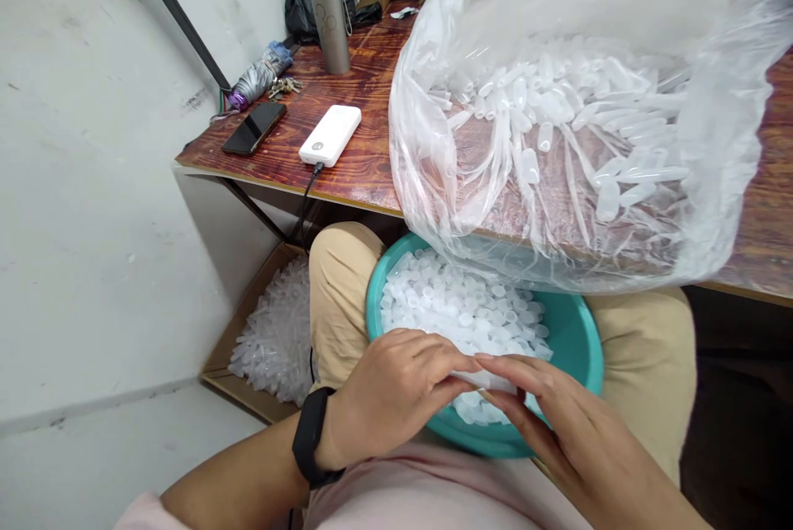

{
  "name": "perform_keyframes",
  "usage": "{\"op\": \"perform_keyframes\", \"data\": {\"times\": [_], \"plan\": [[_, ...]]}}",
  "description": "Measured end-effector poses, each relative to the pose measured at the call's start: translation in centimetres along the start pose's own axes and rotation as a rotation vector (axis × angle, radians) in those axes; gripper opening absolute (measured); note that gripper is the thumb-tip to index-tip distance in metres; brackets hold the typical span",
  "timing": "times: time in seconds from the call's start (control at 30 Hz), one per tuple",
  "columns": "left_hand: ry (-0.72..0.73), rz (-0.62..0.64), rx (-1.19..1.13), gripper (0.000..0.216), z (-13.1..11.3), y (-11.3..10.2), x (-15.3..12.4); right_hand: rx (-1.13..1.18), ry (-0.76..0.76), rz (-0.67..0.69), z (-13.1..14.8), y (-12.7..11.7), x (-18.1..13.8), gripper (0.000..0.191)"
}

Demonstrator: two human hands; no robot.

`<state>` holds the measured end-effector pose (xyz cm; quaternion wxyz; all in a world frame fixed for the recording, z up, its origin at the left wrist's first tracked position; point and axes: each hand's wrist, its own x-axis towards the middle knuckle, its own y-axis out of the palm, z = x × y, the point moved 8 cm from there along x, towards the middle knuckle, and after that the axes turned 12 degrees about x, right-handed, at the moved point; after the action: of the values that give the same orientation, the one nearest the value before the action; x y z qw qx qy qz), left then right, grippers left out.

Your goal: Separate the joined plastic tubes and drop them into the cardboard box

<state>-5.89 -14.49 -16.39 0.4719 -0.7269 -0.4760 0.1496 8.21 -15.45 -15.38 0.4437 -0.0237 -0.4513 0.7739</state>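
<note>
Over the teal basin [588, 348] my left hand [402, 390] and my right hand [557, 406] come together, fingertips nearly touching. Between them they pinch a translucent white plastic piece [486, 381], partly covered by the fingers. A black band sits on my left wrist. Heaps of small, white, rounded plastic caps [458, 299] fill much of the basin, which rests between my knees. Just beyond it, a clear plastic bag [427, 175] lies with its mouth spread on the table, holding many translucent elongated plastic pieces [644, 117].
On the wooden table [372, 175] are a white power bank [331, 135] with a cable, a black phone [254, 128], keys [285, 87], a folded umbrella [263, 74] and a grey bottle [328, 10]. A cardboard box [223, 377] of clear plastic pieces stands on the floor at left.
</note>
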Motion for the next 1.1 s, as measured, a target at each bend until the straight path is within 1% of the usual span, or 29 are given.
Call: {"op": "perform_keyframes", "data": {"times": [0.1,0.23,0.33,0.43,0.6,0.63,0.7,0.77,0.83,0.93,1.0,1.1], "plan": [[-0.030,0.064,-0.092,0.020,0.0,0.4,0.1,0.043,0.067,-0.023,-0.5,0.1,-0.2,0.026],[-0.209,0.174,-0.348,0.023,1.0,0.6,0.2,0.078,0.171,-0.048,-1.7,-0.3,-0.9,0.027],[-0.285,0.202,-0.413,0.023,1.4,0.4,0.2,0.112,0.260,-0.071,-2.5,-0.9,-1.3,0.027],[-0.250,0.164,-0.353,0.022,1.4,0.2,0.1,0.164,0.244,-0.077,-2.2,-1.0,-1.2,0.026],[-0.065,0.029,-0.153,0.019,0.4,0.1,0.0,0.151,0.201,-0.057,-1.5,-0.2,-1.0,0.025],[-0.040,0.015,-0.126,0.018,0.2,0.1,0.0,0.149,0.216,-0.059,-1.6,-0.1,-1.0,0.025],[-0.022,0.015,-0.108,0.017,0.1,0.3,0.0,0.169,0.294,-0.037,-2.1,0.2,-1.2,0.028],[-0.052,0.030,-0.124,0.018,0.3,0.6,0.0,0.175,0.349,-0.020,-2.4,0.3,-1.3,0.035],[-0.092,0.043,-0.153,0.020,0.6,0.8,0.0,0.156,0.312,-0.004,-2.0,0.2,-1.2,0.041],[-0.127,0.071,-0.200,0.016,0.7,1.1,0.0,0.157,0.276,0.023,-1.8,0.3,-1.0,0.035],[-0.168,0.101,-0.245,0.015,0.9,1.3,0.1,0.149,0.287,0.028,-1.9,0.4,-0.9,0.037],[-0.237,0.138,-0.305,0.016,1.4,1.6,0.2,0.101,0.238,0.015,-1.8,0.3,-0.7,0.037]]}}
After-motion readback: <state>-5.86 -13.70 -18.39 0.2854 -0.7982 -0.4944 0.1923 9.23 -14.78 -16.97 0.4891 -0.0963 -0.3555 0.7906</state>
